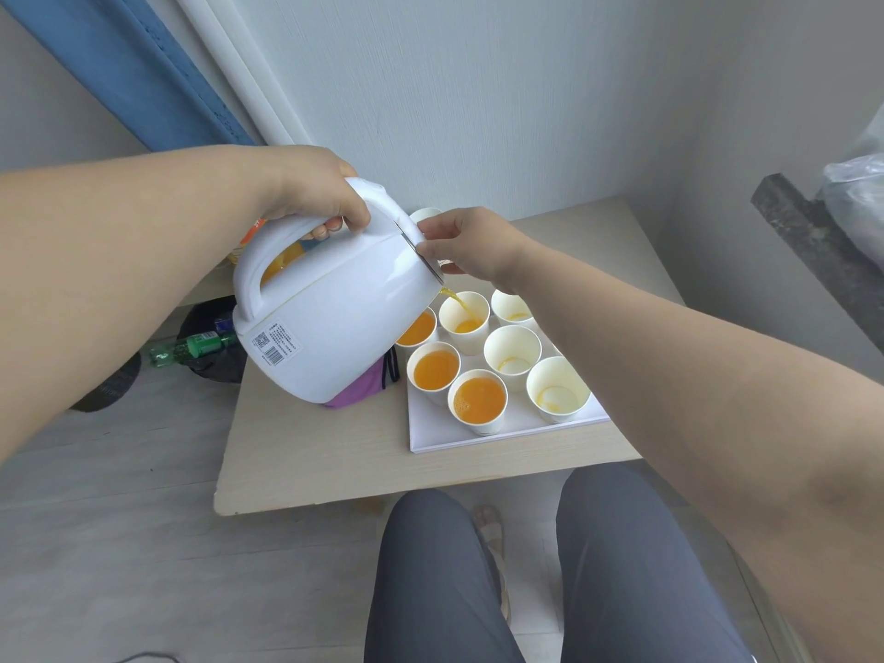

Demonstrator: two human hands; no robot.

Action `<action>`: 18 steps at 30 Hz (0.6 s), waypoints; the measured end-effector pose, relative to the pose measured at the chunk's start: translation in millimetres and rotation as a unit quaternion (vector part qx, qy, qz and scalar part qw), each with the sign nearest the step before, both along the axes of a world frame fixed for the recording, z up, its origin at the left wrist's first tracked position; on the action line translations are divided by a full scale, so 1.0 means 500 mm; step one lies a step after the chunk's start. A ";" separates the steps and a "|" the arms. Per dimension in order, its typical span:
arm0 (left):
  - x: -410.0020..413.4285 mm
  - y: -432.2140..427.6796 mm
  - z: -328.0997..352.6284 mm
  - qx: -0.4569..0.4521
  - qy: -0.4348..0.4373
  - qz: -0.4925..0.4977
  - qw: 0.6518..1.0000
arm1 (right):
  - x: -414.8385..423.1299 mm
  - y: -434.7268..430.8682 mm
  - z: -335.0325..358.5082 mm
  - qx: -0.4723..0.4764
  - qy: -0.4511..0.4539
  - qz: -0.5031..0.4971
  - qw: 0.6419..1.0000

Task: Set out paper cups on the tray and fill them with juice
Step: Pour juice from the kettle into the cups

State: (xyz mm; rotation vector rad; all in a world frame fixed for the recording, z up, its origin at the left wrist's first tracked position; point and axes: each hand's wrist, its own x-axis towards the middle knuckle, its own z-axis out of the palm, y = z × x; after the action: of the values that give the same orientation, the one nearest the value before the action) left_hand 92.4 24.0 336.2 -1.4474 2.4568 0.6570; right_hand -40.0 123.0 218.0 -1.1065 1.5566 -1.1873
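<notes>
My left hand (311, 189) grips the handle of a white kettle-shaped jug (330, 303), tilted to the right over a white tray (430, 437). My right hand (471, 244) holds the jug's lid at the spout. A thin stream of orange juice runs into a paper cup (464, 318) in the tray's back row. Three cups (434, 368) on the tray's left side are full of juice. Three cups (512, 354) on the right hold only a trace. One more cup (425, 214) peeks out behind the jug.
The tray sits on a small light-wood table (335, 452). A purple cloth item (356, 392) lies under the jug. A green bottle (191, 349) and a dark bag lie on the floor at left. My knees (526, 567) are below the table's front edge.
</notes>
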 end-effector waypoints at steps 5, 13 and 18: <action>0.004 0.010 0.002 -0.015 -0.005 -0.009 1.000 | 0.003 0.000 0.001 -0.004 -0.006 -0.001 1.000; 0.007 0.020 0.011 -0.037 -0.016 -0.014 0.999 | 0.005 -0.010 -0.006 -0.001 -0.017 -0.005 1.000; 0.009 0.025 0.017 -0.045 -0.019 -0.015 0.999 | 0.005 -0.014 -0.005 -0.001 -0.024 -0.003 1.000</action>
State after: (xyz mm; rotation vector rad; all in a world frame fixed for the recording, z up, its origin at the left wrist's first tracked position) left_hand 96.7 36.7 344.4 -1.4391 2.5027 0.5129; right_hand -37.6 116.0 215.6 -1.0676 1.5228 -1.2122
